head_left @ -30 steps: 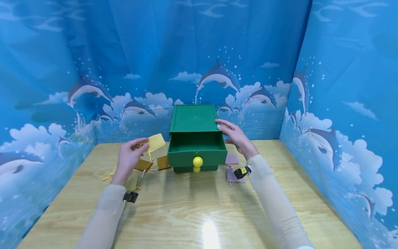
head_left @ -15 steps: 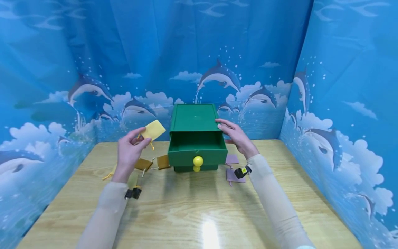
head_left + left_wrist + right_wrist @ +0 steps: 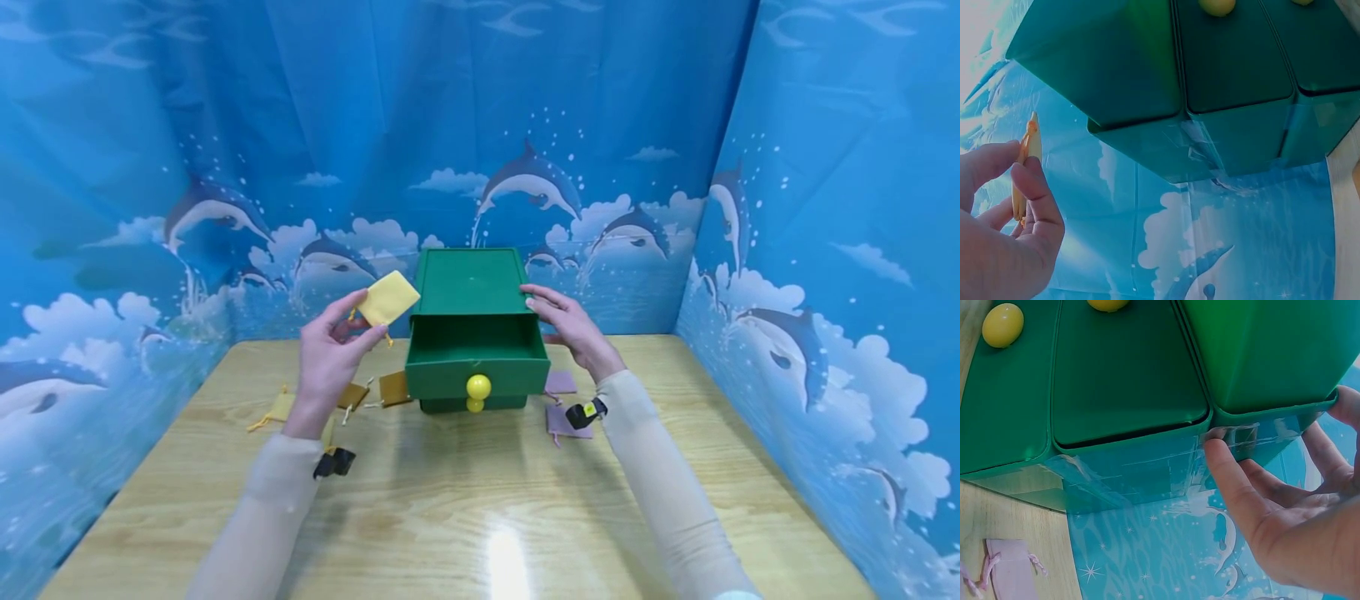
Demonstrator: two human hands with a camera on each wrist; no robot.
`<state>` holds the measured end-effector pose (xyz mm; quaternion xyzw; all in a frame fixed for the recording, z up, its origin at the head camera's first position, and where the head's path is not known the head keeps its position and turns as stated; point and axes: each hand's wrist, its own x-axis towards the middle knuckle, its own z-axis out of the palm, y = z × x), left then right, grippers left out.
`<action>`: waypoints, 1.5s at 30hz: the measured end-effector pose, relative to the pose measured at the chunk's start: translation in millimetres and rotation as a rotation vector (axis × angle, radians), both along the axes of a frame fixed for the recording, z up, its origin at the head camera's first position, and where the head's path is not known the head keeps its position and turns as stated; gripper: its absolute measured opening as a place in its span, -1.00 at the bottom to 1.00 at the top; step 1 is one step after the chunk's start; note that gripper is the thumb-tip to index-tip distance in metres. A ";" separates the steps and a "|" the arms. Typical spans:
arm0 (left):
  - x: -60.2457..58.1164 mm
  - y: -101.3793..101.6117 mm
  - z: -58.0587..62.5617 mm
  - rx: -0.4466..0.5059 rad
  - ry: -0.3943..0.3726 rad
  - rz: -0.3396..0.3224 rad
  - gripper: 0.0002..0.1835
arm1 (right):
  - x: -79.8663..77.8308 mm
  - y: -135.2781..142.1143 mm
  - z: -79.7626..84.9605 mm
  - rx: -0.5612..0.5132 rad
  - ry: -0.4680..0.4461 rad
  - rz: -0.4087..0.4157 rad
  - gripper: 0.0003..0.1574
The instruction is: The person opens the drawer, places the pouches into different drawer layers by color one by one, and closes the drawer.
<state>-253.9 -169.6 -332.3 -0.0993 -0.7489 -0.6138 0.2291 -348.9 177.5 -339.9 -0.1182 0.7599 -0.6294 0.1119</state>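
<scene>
Pinching yellow drawstring pouch (image 3: 389,298), ten o'clock of green drawer (image 3: 438,380): my left hand (image 3: 327,354); loose cord (image 3: 389,340) might snag rim (image 3: 442,364). Right hand (image 3: 573,329): loosely extended, touching cabinet (image 3: 471,282).

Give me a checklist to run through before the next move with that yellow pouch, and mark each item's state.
1. Grip on the yellow drawstring pouch: ok, the left hand pinches it.
2. Top drawer pulled out: ok, it stands open.
3. Hand on the green drawer cabinet: ok, the right hand touches its right side.
4. Yellow drawstring pouch over the top drawer: not ok, it is held off to the left.
5. Whether the pouch contains anything: cannot tell, its inside is hidden.
</scene>
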 end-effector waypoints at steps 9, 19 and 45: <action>-0.5 8.6 0.4 0.006 0.035 -0.068 -0.42 | 0.5 0.1 -1.2 0.000 -0.001 -0.002 -0.39; 1.8 22.7 1.5 -0.016 0.090 -0.116 -0.52 | 0.8 -0.3 -1.6 0.006 0.009 -0.004 -0.38; -4.2 64.5 10.6 -0.201 0.116 -0.249 -0.58 | -1.2 0.6 -3.7 0.015 0.016 -0.012 -0.38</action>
